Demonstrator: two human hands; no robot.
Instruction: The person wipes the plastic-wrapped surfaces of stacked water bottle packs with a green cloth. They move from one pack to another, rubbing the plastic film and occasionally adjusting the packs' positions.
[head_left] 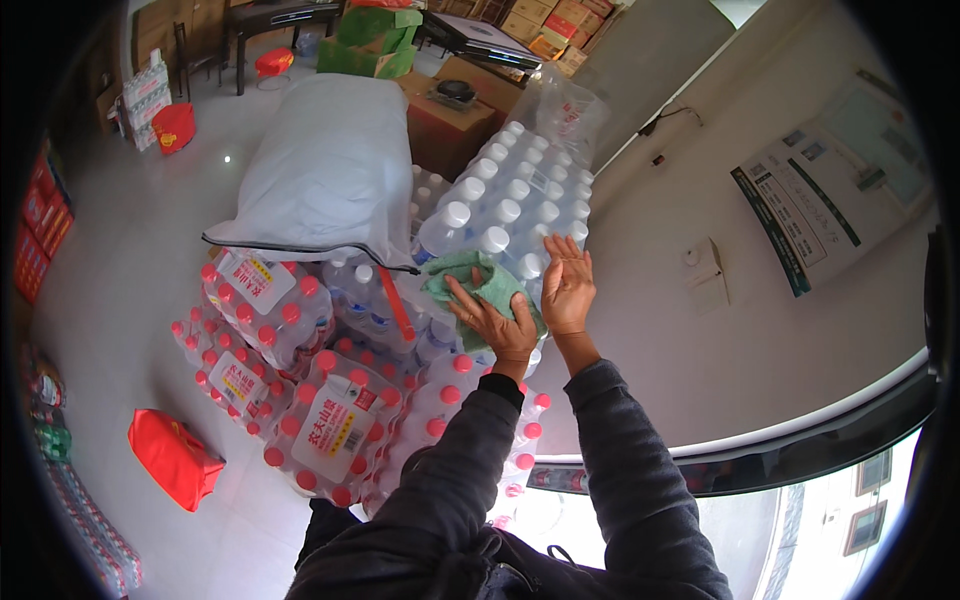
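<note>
— Green cloth [480, 285], is that what the hands are on?

— Yes. It is a soft, crumpled, pale green rag at the centre of the frame, lying on top of a shrink-wrapped pack of white-capped bottles [520, 200]. The left hand [497, 325] presses on it with fingers spread and bent over the fabric, holding it down rather than pinching it.

— And the other hand?

— The right hand [567, 290] sits just beside the cloth, to its right, palm flat and fingers open on the plastic wrap of the same pack. It grips nothing.

— What does the pack rest on?

— A stack of other packs. Below and to the left, toward the lower centre, are packs of red-capped bottles [330, 410] with red and white labels, piled at angles.

— Anything above?

— A large white sack [330, 165] lies over the pile at upper centre-left, and behind it a brown cardboard box [445, 125] and green boxes [375, 40] near the top edge.

— The room?

— A pale tiled floor [130, 280] fills the left side, with a red bag [172, 455] at lower left. A light wall [720, 300] runs down the right, carrying a poster [825, 190] at upper right.
</note>
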